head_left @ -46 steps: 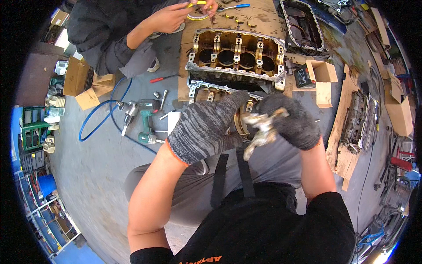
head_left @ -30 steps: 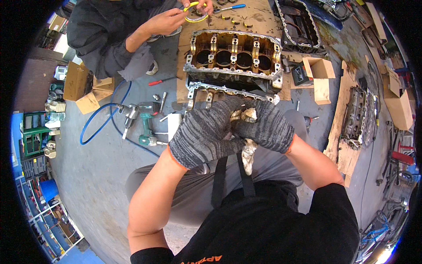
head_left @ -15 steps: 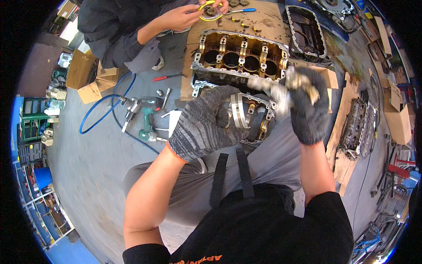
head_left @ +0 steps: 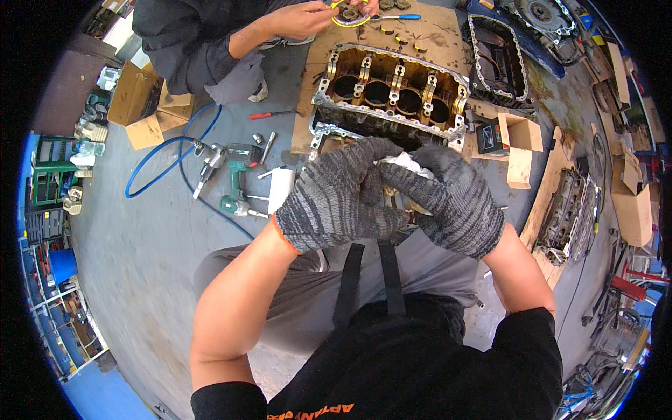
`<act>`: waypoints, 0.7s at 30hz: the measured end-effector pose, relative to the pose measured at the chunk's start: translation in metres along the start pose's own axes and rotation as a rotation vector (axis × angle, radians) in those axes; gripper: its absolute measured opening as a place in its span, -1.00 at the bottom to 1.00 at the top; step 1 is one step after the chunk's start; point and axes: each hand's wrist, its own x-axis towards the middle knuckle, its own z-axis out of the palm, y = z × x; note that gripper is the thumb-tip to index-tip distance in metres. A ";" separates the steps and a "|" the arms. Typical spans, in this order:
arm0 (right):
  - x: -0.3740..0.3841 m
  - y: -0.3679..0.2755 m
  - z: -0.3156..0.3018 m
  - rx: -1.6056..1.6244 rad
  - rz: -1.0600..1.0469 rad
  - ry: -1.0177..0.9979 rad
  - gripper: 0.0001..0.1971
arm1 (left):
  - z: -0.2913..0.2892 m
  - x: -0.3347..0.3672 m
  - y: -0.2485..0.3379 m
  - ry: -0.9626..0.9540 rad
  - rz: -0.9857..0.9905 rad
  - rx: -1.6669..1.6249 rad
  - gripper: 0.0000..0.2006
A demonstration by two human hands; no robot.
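Observation:
My left hand (head_left: 339, 199), in a grey knit glove with an orange cuff, is closed around a curved silver bearing shell, now almost wholly hidden by the gloves. From the other side my right hand (head_left: 458, 199), gloved alike, presses a crumpled white rag (head_left: 409, 165) against it, fingers bent. Both hands meet above my lap. Just beyond them stands an engine block (head_left: 385, 126), its several round bores facing up. A metal frame-like casting lies between block and hands, mostly covered by the gloves.
Across from me a person's hand (head_left: 301, 19) holds a yellow ring (head_left: 350, 22). On the left lie a green cordless wrench (head_left: 234, 183), a blue hose (head_left: 157, 148) and a red screwdriver (head_left: 260, 115). To the right are an opened carton (head_left: 520, 157), an oil pan (head_left: 526, 77) and a cylinder head (head_left: 563, 213).
My right hand has come down and left with the rag, meeting my left hand and covering the bearing shell. The carton it hid now shows. The whole view has shifted slightly.

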 end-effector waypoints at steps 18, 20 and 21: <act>-0.021 0.022 -0.013 1.301 0.356 0.362 -0.56 | -0.006 0.007 0.005 0.269 -0.594 -1.226 -0.68; -0.010 0.017 -0.014 1.244 0.287 0.520 -0.55 | -0.001 0.007 0.002 0.187 -0.479 -1.442 -0.67; -0.004 0.011 -0.012 1.011 0.285 0.579 -0.58 | -0.001 0.008 -0.001 0.094 -0.444 -1.516 -0.64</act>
